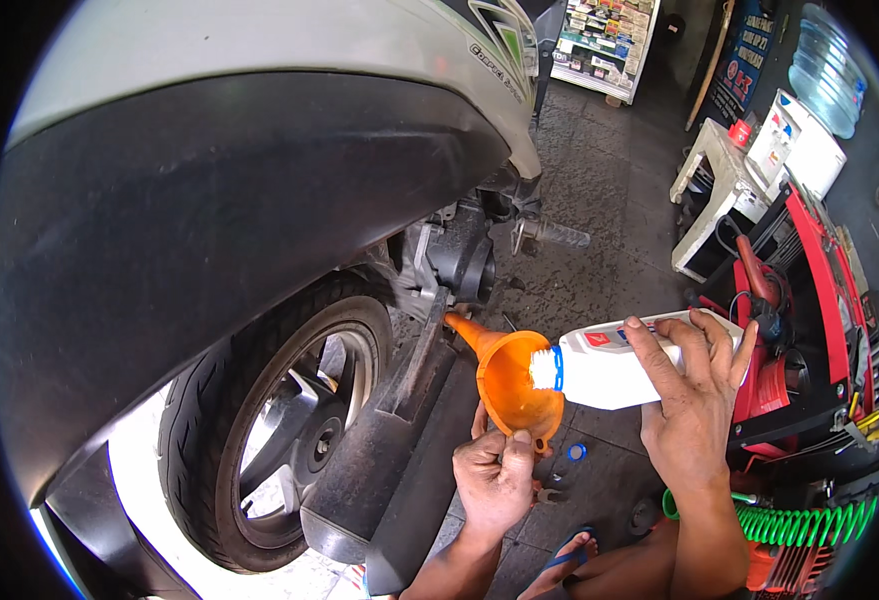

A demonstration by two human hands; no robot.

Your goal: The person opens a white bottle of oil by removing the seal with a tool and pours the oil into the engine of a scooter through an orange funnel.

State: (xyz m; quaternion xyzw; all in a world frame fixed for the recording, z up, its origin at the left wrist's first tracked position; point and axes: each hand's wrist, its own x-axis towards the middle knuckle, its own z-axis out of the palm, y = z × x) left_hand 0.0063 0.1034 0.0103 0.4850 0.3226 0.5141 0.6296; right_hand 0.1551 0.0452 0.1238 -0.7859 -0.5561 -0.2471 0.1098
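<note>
My left hand [493, 472] pinches the lower rim of an orange plastic funnel [518, 375], whose spout points towards the underside of the scooter's engine [447, 259]; where the spout ends is hidden. My right hand [691, 371] grips a white plastic bottle [612, 375] with a blue neck ring from above. The bottle lies nearly level, its uncapped mouth over the funnel's bowl. Liquid leaving it cannot be made out clearly. Beside the funnel is the black exhaust muffler [379, 442], next to the rear wheel [282, 435]. A blue cap [576, 451] lies on the floor.
The scooter's body panel [244, 172] fills the upper left. At right stand a red and black tool cart [807, 300] with hand tools, a coiled green air hose [807, 521], and a white stool [724, 176] by a water dispenser [796, 146]. A display case [604, 45] stands farther off.
</note>
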